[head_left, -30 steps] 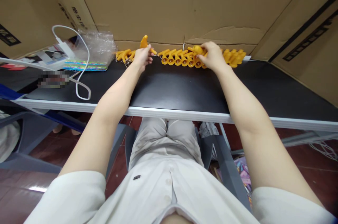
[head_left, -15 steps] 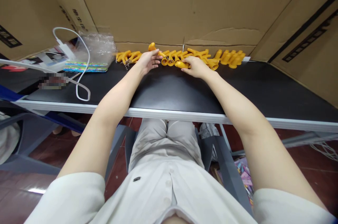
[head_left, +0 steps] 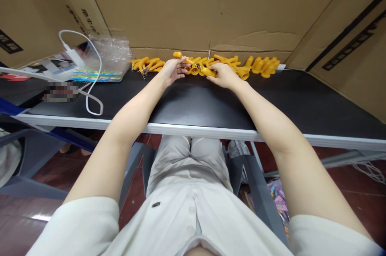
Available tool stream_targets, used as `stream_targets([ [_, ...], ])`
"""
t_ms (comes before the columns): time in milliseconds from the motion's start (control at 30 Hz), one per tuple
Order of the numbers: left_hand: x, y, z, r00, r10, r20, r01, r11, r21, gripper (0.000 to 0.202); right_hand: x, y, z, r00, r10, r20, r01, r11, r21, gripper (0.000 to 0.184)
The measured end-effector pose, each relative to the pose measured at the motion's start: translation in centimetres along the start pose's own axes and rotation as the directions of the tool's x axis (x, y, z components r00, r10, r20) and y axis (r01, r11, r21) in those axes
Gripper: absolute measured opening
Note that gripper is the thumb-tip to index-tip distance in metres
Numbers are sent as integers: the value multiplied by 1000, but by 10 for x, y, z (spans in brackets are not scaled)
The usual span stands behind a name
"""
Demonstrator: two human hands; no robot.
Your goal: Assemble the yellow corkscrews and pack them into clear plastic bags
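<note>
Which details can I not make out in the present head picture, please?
Head view, all:
Left yellow piece: partly hidden by the left hand.
Right yellow piece: one end is covered by the right hand.
Chain between the hands: too small to tell how it is fastened.
Pixelated patch: the blur hides what is there.
Black label on the cardboard: cut off by the left edge.

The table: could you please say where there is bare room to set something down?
Bare table: the middle, between left arm, right arm and edge; the right, between right arm, yellow pieces and cardboard. Crowded: the back, by left hand, right hand and pieces; far left, by bag and cable.
</note>
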State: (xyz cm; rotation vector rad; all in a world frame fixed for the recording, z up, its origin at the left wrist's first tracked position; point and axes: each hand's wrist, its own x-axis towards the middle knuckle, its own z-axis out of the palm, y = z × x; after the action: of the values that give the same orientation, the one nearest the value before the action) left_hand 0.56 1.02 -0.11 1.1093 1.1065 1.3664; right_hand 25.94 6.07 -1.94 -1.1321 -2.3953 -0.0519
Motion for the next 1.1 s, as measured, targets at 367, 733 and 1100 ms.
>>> stream_targets([
  [367,0,-6,1,993,13,116,-10,1000,-28,26,4,8,6,997,-57,-43,59,998,37,44],
  [733,4,-13,7,973,-117,196,100,990,96,41,3,8,4,996,-66,-65,70,996,63,45],
  [1100,12,-21,3,962,190,196,-271,752,600,83,5,12,5,996,-65,-64,70,994,80,38],
])
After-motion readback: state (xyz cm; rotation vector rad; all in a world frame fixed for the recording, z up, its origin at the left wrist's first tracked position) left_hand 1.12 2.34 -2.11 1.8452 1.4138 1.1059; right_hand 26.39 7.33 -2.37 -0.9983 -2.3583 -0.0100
